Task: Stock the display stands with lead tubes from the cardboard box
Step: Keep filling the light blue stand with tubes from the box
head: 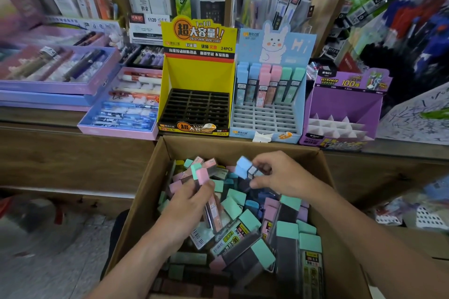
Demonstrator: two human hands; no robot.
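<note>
Fingers (208,184) of the left hand (187,204) clamp a fanned bunch of pink tubes (202,175), the right hand (279,177) pinching blue tubes (244,167), both over the cardboard box (243,147). So loosely bundled, some could slip before reaching the blue stand (264,118).

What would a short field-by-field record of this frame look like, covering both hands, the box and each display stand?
left hand: grips a bundle of pink- and green-capped tubes above the box
right hand: pinches blue-capped tubes above the box
cardboard box: open, piled with loose tubes
yellow stand: black slots empty
blue stand: back rows hold blue, pink and green tubes; front slots empty
purple stand: white dividers empty
</note>
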